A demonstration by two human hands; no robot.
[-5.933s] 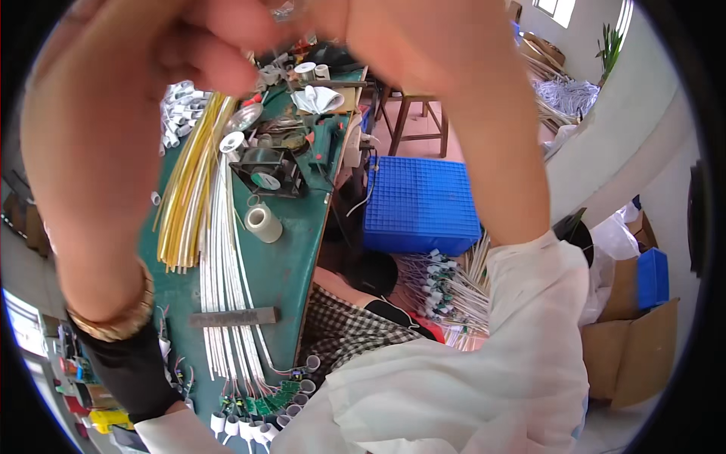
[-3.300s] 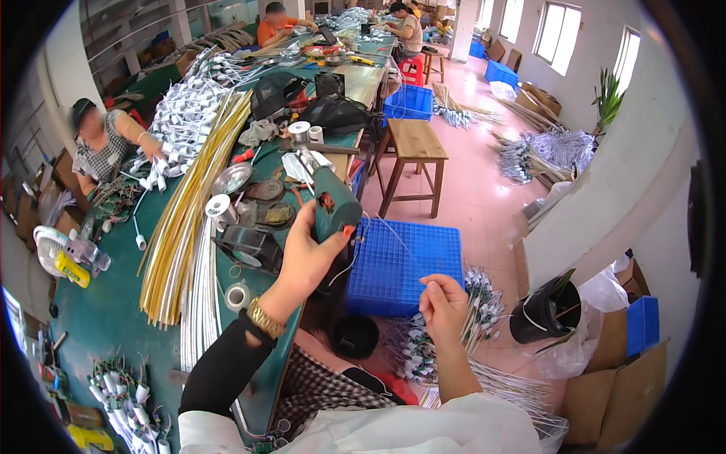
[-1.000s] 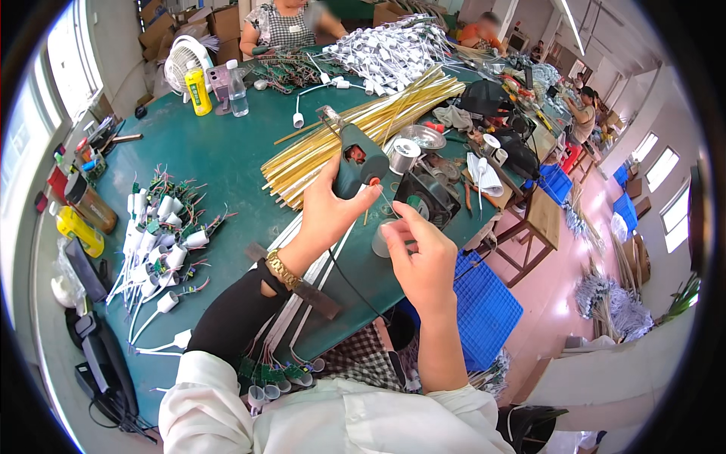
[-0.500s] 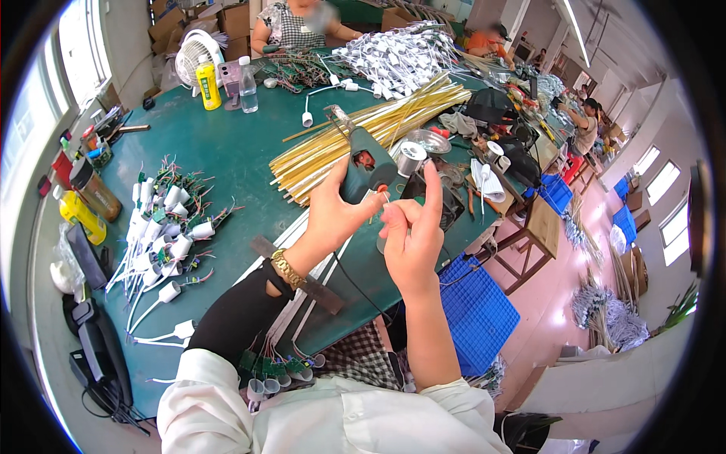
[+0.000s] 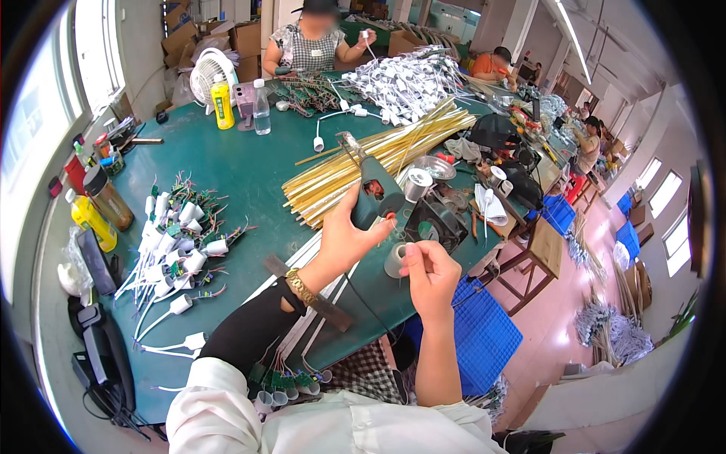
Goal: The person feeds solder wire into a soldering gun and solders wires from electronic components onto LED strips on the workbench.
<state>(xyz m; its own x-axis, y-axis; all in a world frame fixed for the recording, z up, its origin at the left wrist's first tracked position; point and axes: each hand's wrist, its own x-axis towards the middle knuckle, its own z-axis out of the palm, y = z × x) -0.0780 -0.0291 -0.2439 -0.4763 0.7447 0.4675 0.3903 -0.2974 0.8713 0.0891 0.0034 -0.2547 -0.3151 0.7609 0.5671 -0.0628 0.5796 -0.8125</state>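
Note:
My left hand (image 5: 344, 236) is wrapped around a dark green power tool (image 5: 377, 191) with a metal bracket at its far end. Its thumb presses near a small orange part (image 5: 391, 216) on the near side. My right hand (image 5: 431, 276) is apart from the tool, thumb and fingers pinched together; whatever they hold is too fine to make out. Just left of those fingers stands a grey cone-shaped spool (image 5: 395, 261). Behind it are a silver spool (image 5: 417, 184) and a dark box-like device (image 5: 439, 221).
Wired white lamp sockets (image 5: 181, 234) lie heaped at left. Yellow and white strips (image 5: 378, 155) stretch across the middle. Beyond them is a large pile of white sockets (image 5: 412, 79), where a co-worker (image 5: 310, 49) sits. A flat dark bar (image 5: 310, 291) crosses white strips by my left wrist.
My right hand has drawn back from the tool's orange part, toward me and to the right, and its raised index finger has curled in. My left hand keeps its grip.

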